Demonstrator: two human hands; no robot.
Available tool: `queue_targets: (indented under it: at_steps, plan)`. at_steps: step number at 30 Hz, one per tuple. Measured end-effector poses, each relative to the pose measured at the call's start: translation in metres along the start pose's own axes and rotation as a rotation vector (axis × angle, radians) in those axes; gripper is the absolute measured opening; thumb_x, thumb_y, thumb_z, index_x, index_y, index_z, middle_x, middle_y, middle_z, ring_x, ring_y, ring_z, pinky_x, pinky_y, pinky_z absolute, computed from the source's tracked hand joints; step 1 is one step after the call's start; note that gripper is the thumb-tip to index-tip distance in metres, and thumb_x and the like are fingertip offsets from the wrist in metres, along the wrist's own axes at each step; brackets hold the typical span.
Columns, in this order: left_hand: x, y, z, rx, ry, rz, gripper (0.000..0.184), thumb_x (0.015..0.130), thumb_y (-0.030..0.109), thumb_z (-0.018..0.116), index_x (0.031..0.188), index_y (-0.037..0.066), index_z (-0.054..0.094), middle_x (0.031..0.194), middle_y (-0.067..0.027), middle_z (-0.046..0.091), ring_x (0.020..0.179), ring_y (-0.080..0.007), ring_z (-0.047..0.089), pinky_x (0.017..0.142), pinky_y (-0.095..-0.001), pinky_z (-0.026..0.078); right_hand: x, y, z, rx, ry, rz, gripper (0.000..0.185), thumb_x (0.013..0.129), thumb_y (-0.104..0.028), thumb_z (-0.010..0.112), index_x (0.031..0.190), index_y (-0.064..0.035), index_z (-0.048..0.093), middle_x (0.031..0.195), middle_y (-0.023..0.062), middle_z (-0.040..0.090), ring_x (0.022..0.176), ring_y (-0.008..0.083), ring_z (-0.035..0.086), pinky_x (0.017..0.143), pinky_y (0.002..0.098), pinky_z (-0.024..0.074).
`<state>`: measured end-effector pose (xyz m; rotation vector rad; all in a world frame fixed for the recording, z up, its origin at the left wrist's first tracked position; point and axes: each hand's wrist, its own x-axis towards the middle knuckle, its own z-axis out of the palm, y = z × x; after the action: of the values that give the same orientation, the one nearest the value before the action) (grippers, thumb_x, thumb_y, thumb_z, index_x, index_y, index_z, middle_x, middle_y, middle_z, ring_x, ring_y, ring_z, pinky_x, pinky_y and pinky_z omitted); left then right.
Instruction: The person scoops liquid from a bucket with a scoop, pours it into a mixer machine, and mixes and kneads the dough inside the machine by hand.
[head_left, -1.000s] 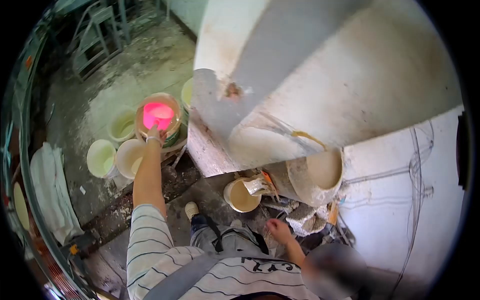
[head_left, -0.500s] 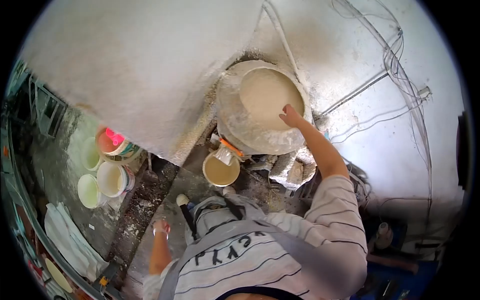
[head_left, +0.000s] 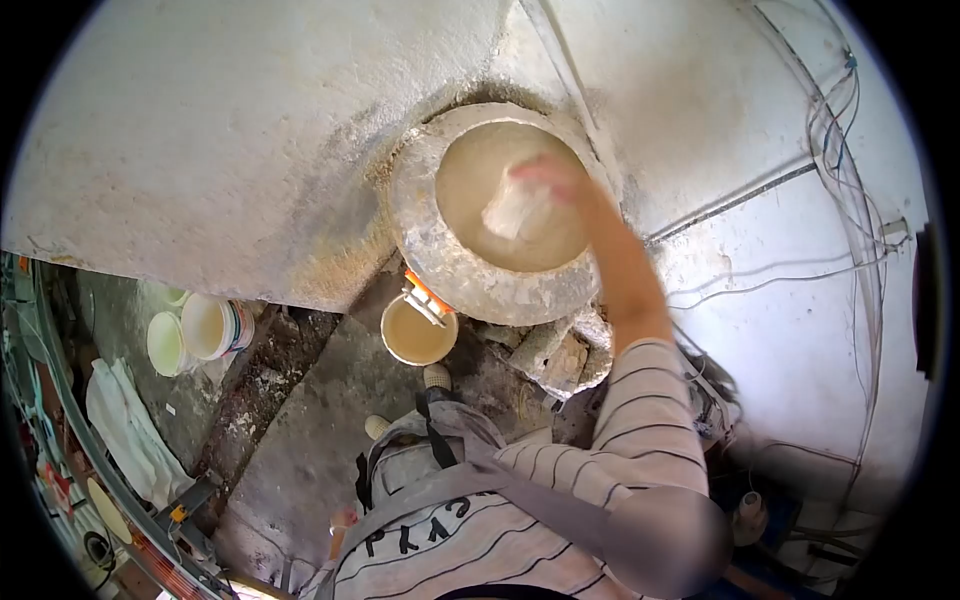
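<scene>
Over a round basin (head_left: 440,262) full of cloudy liquid hangs my right hand (head_left: 552,178), blurred by motion. A pale lump (head_left: 515,208) shows just below its fingers; whether they grip it is unclear. Low beside my body, my left hand (head_left: 343,520) is small and partly hidden by my shirt. Its fingers cannot be made out. Below the basin's left edge stands a bucket (head_left: 392,350) of beige liquid, with an orange-edged tool (head_left: 427,293) at its rim.
Pale buckets (head_left: 166,345) stand on the floor at the left, near a white cloth (head_left: 125,430). A rough block (head_left: 560,358) sits below the basin. Cables (head_left: 860,270) run along the right wall, and a large white surface (head_left: 200,150) fills the upper left.
My left hand, earlier on the pink scoop at the left buckets, is now down beside my body. My right hand has moved over the basin, where a pale lump now shows. The view has turned right.
</scene>
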<state>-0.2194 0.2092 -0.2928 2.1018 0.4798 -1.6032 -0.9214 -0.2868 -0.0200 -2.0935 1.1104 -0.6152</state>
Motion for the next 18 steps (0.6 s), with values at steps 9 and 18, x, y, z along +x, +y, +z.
queue_targets:
  at_steps: [9,18]
  plan:
    - [-0.026,0.050,0.026,-0.173,0.020,0.139,0.019,0.080,0.029,0.050,0.072,0.012,0.050,0.064,-0.0046,0.052,0.053,-0.0175,0.047,0.046,-0.0304,0.038,0.022,-0.051,-0.005,-0.481,-0.223,0.597,0.065,0.071,-0.053,0.057,0.110,-0.0019,0.052,0.109,0.0204,0.053,0.101,0.0318,0.051,0.087,0.0364,0.0392]
    - [-0.019,-0.044,-0.010,-0.082,0.039,0.019,0.020,0.081,0.031,0.048,0.075,0.012,0.050,0.064,-0.0040,0.052,0.053,-0.0177,0.048,0.046,-0.0314,0.039,-0.038,0.147,0.168,0.003,0.007,0.771,0.072,0.069,-0.041,0.065,0.124,-0.0025,0.038,0.123,0.0148,0.041,0.113,0.0275,0.039,0.092,0.0359,0.0330]
